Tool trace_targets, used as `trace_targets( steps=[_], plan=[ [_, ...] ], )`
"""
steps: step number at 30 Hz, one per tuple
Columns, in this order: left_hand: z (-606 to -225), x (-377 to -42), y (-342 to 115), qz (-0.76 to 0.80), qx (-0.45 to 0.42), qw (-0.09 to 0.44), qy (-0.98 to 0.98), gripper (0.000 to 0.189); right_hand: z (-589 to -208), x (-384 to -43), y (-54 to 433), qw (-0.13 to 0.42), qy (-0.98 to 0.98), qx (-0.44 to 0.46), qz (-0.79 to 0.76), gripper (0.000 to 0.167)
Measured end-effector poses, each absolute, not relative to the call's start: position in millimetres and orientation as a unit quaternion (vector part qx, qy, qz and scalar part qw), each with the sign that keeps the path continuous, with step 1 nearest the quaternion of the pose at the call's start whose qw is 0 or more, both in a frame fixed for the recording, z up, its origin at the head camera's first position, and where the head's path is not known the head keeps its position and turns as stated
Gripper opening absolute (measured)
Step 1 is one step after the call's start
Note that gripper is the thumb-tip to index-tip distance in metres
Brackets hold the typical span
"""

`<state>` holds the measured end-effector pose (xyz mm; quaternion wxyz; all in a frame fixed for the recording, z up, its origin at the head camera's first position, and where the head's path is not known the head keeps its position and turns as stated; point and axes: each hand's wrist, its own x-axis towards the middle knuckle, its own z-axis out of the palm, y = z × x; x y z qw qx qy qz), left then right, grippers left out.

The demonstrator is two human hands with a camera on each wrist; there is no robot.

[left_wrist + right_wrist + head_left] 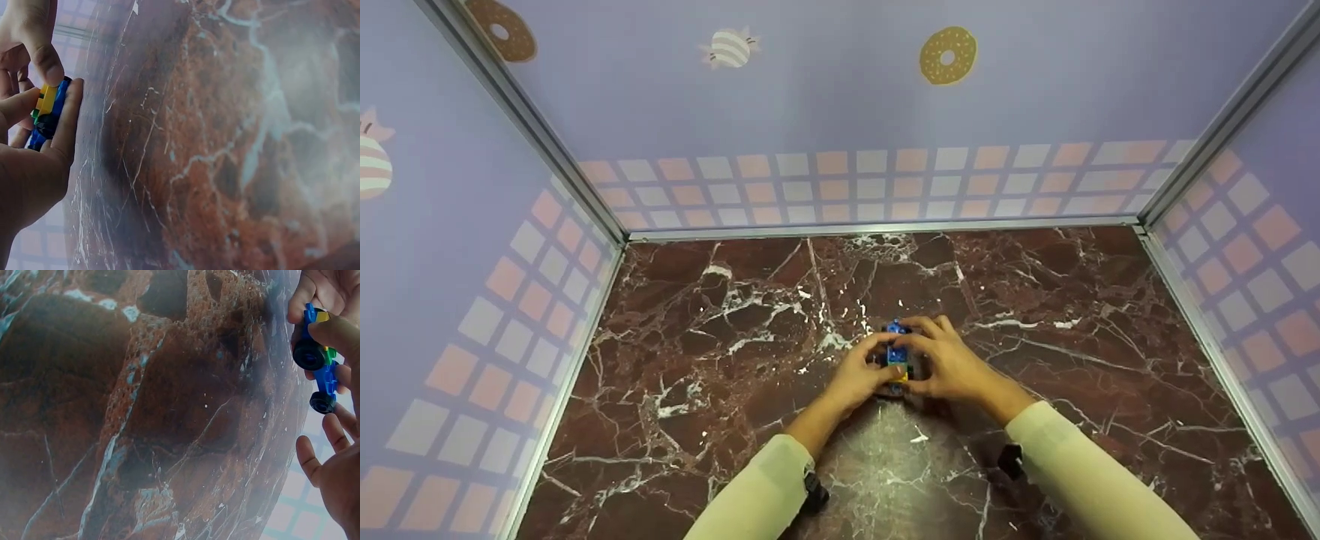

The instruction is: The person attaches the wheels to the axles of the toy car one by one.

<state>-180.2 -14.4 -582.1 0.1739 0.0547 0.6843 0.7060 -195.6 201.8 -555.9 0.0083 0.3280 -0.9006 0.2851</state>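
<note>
A small toy car built of blue, green and yellow blocks sits between both hands near the middle of the marble-patterned table. My left hand grips it from the left, with the thumb by the yellow part. From the right, my right hand holds the same car, its fingers curving over the far end and its thumb low at the near end. In the right wrist view, the blue car shows black wheels along its side. The left wrist view has fingertips on its yellow block, while other parts are hidden behind the fingers.
The dark red marbled table carries white veins. Pale purple walls with pink and white squares enclose it at the back and sides, edged by metal strips. A black wrist strap sits at the left sleeve.
</note>
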Motion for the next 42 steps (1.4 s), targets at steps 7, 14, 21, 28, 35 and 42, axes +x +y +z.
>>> trace_targets(
  steps=[7, 14, 21, 28, 35, 42],
  plan=[
    [-578, -179, -14, 0.595, 0.095, 0.123, 0.789, 0.053, -561, -197, 204, 0.010, -0.899, 0.333, 0.285, 0.061],
    [-577, -179, -14, 0.524, 0.107, 0.102, 0.839, 0.052, -565, -196, 204, -0.008, -0.902, 0.319, 0.292, 0.060],
    [-591, -184, -15, 0.494, 0.134, 0.060, 0.857, 0.047, -569, -197, 204, -0.012, -0.902, 0.316, 0.295, 0.060],
    [-587, -181, -17, 0.492, 0.138, 0.075, 0.857, 0.049, -572, -198, 207, -0.008, -0.902, 0.319, 0.291, 0.060],
    [-592, -181, -18, 0.487, 0.150, 0.053, 0.858, 0.047, -575, -200, 208, -0.010, -0.899, 0.321, 0.297, 0.057],
    [-586, -181, -17, 0.490, 0.127, 0.085, 0.858, 0.050, -577, -201, 209, -0.022, -0.899, 0.314, 0.305, 0.057]
  ],
)
